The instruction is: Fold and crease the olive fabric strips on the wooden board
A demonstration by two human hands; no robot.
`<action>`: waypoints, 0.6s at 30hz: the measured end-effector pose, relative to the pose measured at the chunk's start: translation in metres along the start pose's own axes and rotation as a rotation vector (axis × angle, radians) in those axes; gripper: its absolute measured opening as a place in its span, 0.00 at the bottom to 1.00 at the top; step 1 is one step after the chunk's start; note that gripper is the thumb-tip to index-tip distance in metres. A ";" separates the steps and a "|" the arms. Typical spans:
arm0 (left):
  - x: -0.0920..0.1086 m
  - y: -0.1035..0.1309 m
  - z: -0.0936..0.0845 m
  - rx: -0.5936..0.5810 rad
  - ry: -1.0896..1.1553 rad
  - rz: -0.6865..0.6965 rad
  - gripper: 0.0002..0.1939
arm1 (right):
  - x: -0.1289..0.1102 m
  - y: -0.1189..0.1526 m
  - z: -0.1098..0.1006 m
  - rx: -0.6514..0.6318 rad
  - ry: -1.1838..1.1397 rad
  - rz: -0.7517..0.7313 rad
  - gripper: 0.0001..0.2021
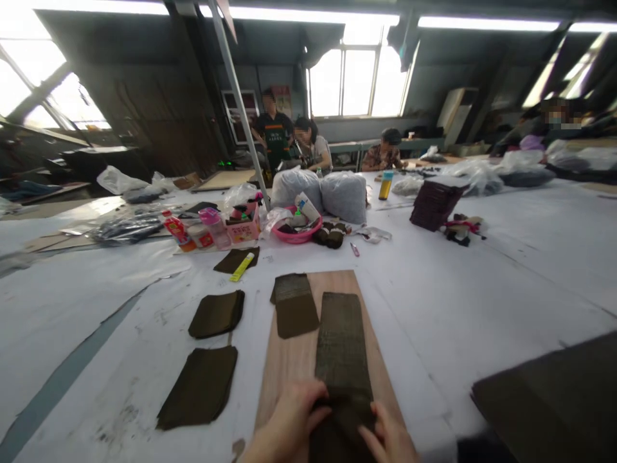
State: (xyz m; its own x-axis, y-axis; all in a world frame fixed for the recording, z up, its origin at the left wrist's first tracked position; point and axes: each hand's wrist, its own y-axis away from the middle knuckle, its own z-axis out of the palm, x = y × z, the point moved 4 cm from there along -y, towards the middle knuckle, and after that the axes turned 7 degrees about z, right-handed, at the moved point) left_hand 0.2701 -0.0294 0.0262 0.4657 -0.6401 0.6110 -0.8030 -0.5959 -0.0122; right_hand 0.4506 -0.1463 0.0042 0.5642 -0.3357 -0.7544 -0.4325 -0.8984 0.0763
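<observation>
Both bare hands (304, 408) (385, 437) grip a dark olive fabric strip (343, 347) lying lengthwise on a pale wooden board (289, 360). Left of the board, two stacks of dark olive fabric pieces (198, 388) sit on the white-covered desk (448, 289); beyond stands a round pink plastic basin (296, 238).

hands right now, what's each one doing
Left hand: closed on the dark olive fabric piece, at its left edge
Right hand: closed on the same piece, at its right edge
</observation>
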 end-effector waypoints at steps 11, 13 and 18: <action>0.007 0.004 -0.021 -0.108 0.023 0.026 0.07 | -0.033 0.017 -0.020 -0.232 0.106 0.177 0.10; 0.006 0.005 -0.020 -0.106 0.016 0.026 0.07 | -0.034 0.018 -0.025 -0.166 0.292 0.159 0.12; 0.004 0.005 -0.019 -0.107 0.017 0.017 0.07 | -0.046 0.010 -0.033 0.013 0.450 0.040 0.12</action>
State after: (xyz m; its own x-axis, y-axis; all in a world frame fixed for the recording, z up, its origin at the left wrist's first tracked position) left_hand 0.2610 -0.0259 0.0437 0.4457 -0.6408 0.6251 -0.8464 -0.5289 0.0613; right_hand 0.4438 -0.1498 0.0613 0.7950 -0.4628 -0.3922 -0.4676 -0.8794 0.0896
